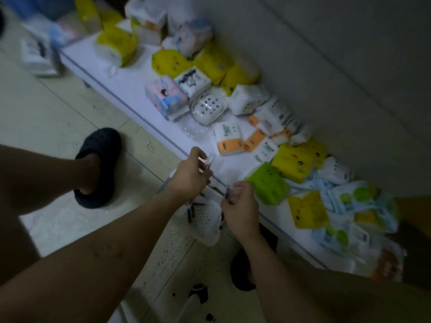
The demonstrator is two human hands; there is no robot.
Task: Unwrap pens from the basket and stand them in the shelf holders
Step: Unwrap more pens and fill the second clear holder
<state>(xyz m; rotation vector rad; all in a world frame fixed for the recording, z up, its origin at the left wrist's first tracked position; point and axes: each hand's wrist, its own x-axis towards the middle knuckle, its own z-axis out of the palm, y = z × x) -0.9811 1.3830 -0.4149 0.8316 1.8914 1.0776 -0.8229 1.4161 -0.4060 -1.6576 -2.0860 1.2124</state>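
**A:** ok so what's each hand doing here? pic's dark and smeary for me

**B:** both are up over the front edge of the low white bench (130, 94). left hand (190, 174) has its fingers curled, grip closed on a bit of clear wrapper (208, 160) that's pinched at the fingertips and catching the light. right hand (241, 209) is just beside it, a bit lower and nearer the camera, fingers bunched tight round a thin dark pen (227, 195). at least it looks like a pen, too blurry to swear to it. the hands are close but not touching.

**A:** and the basket?

**B:** white perforated basket (205, 226) sits on the tiled floor (46, 108) straight below the hands, up against the bench's front. a few dark loose pens (190, 212) lie in it, partly hidden by the left wrist. can't tell whether they're wrapped.

**A:** what's all the stuff on top

**B:** tissue packs (169, 62), yellow, white, pink and orange-banded ones, spread along the bench up to the grey wall (326, 66). a green pack (268, 183) is the closest one to the right hand. a foot in a dark clog (98, 166) stands on the floor left of the hands.
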